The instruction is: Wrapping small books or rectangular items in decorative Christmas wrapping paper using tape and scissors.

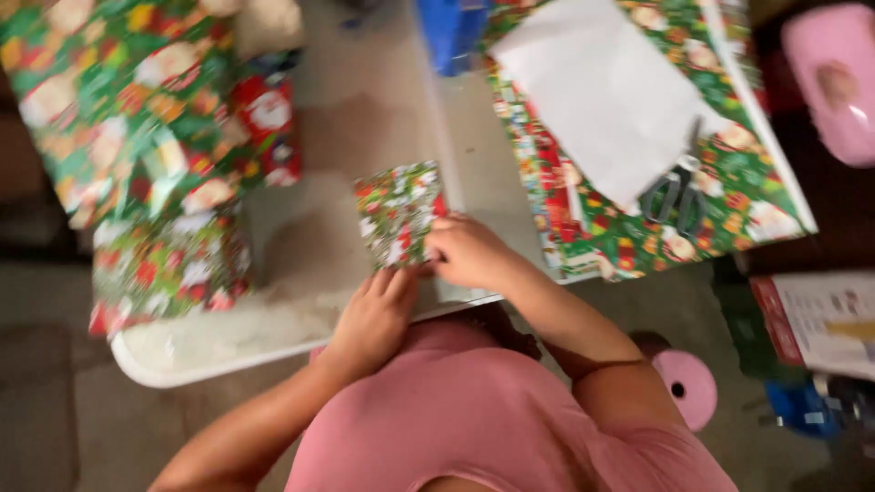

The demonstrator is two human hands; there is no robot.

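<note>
Small wrapped packet (398, 212) lies long axis 12–6, both hands pinching its bottom edge: left hand (375, 319) at 6, right hand (467, 252) at 4, nearer.

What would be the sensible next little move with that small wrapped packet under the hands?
Probably press the paper flat. Both the left hand and right hand already pinch the small wrapped packet at its near edge on the table; the scissors lie apart.
</note>
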